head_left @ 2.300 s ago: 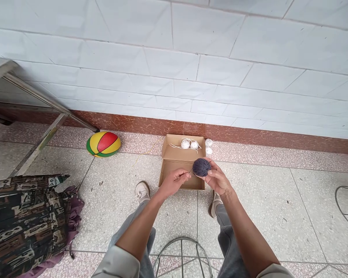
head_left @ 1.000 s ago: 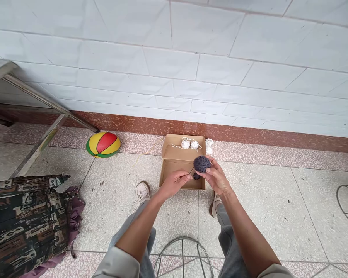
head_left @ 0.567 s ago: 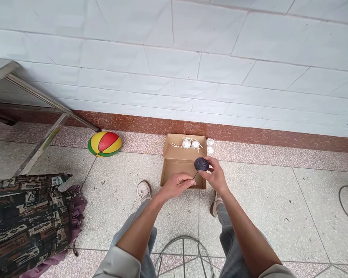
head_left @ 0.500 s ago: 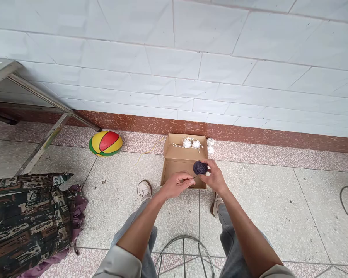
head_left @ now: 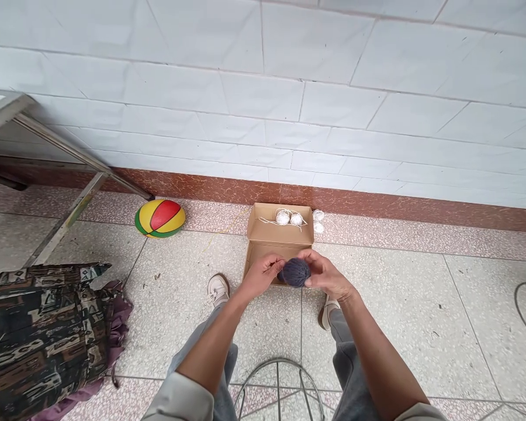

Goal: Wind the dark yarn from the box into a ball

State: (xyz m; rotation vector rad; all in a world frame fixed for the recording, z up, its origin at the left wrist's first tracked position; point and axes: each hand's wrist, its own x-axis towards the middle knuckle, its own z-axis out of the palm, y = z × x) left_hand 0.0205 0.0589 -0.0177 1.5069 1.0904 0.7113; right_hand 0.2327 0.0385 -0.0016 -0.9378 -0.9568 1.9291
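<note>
A ball of dark purple-grey yarn (head_left: 297,273) is held up over the near edge of an open cardboard box (head_left: 258,252). My right hand (head_left: 326,276) grips it from the right, with the thumb below and fingers above. Close against the ball's left side, my left hand (head_left: 263,275) is closed in a pinch on the dark yarn; the strand itself is mostly hidden by the fingers. In the raised lid of the box sit two white yarn balls (head_left: 283,217) with loose strands. More white yarn balls (head_left: 318,216) lie on the floor just right of the lid.
A yellow, red and green ball (head_left: 160,218) rests on the floor at left, by a metal-framed table (head_left: 83,149). Patterned fabric (head_left: 48,321) fills the lower left. A round wire stool frame (head_left: 278,362) stands between my legs. The tiled wall (head_left: 245,117) rises behind the box.
My right hand has brought the dark yarn ball down and slightly left, turning it. My left hand has moved a little up and left, and the strand stretched between the hands no longer shows.
</note>
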